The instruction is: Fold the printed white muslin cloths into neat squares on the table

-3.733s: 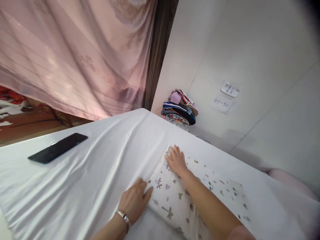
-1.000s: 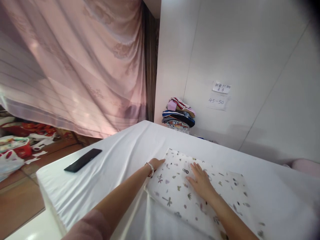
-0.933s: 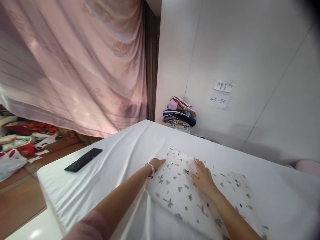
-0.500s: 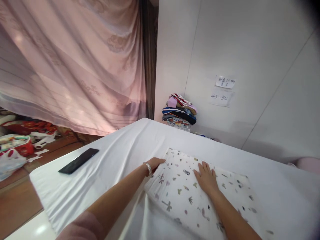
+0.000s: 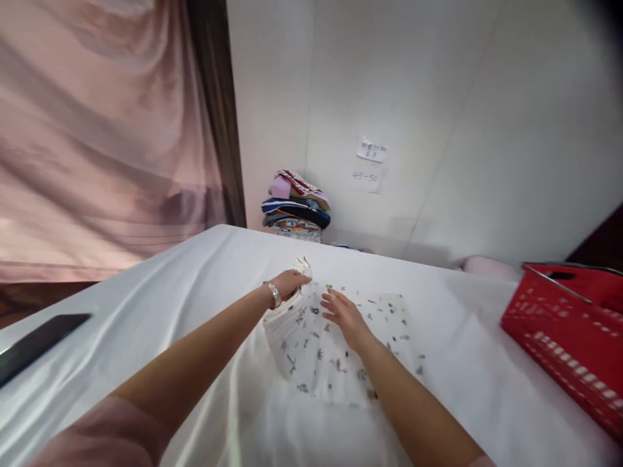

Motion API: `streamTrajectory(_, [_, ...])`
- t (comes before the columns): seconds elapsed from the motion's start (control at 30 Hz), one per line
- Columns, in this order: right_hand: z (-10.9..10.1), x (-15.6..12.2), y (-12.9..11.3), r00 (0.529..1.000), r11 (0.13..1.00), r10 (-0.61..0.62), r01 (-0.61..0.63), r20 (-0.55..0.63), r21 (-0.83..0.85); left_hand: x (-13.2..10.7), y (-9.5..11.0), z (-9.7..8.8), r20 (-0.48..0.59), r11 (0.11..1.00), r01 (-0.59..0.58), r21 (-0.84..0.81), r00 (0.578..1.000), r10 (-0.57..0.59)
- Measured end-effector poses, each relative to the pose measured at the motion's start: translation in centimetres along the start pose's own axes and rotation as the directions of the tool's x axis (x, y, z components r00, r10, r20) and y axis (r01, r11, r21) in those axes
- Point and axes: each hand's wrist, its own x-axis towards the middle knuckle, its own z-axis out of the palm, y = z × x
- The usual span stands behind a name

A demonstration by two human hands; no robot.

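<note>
A folded white cloth [image 5: 324, 353] with a small scattered print of plants and shapes lies on the white-covered table. My left hand [image 5: 291, 283], with a silver bracelet at the wrist, is closed on its far left edge, where the layers bunch up and rise above the fingers. My right hand [image 5: 345, 314] is over the middle of the cloth, fingers stretched and somewhat spread, holding nothing. Whether its fingertips touch the fabric I cannot tell.
A black phone-like slab [image 5: 41, 344] lies at the table's left. A red plastic basket [image 5: 559, 324] with a metal handle stands at the right. Behind the table are stacked folded textiles [image 5: 296, 207], a wall with paper notes [image 5: 368, 175], and a pink curtain [image 5: 111, 143].
The view has turned right, bringing the red basket into sight. My left hand has gathered and lifted the cloth's left edge. My right hand, earlier flat on the cloth, has its fingers raised more.
</note>
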Motion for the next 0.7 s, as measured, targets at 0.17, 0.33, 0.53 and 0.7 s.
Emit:
streamTrajectory(0.17, [-2.6, -2.3, -1.7, 1.000, 0.953, 0.020, -0.026, 0.023, 0.301, -0.6, 5.1, 6.4, 0.145, 0.996, -0.089, -0.025, 0.985, 0.092])
streamTrajectory(0.33, [-5.5, -3.8, -1.6, 0.999, 0.948, 0.017, -0.029, 0.038, 0.318, -2.2, 7.2, 13.2, 0.228, 0.988, -0.090, 0.128, 0.972, 0.059])
streamTrajectory(0.53, [-8.9, -4.9, -0.8, 0.993, 0.969, 0.099, -0.084, -0.056, 0.232, -3.2, 5.8, 18.6, 0.232, 0.983, -0.084, 0.161, 0.972, 0.045])
streamTrajectory(0.7, [-10.4, -5.2, -0.1, 0.982, 0.943, 0.185, -0.166, -0.041, 0.287, -3.2, 4.1, 20.4, 0.332, 0.996, -0.085, 0.033, 0.941, 0.069])
